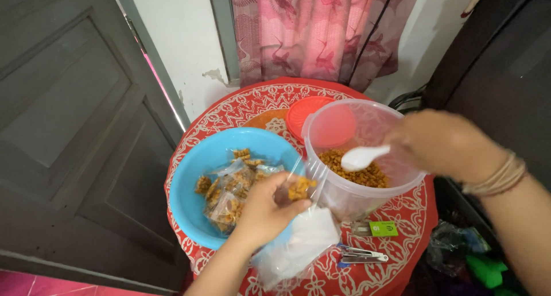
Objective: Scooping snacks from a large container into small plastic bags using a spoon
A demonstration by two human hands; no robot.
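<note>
My left hand holds a small clear plastic bag part-filled with orange-brown snack pieces, next to the rim of a big clear plastic container. My right hand grips a white plastic spoon whose bowl hangs over the snack pieces inside that container. A blue bowl to the left holds several filled small bags.
All stand on a small round table with a red patterned cloth. An orange-red lid lies behind the container. A stack of clear bags, a metal stapler and a small green box lie at the front. A grey door stands left.
</note>
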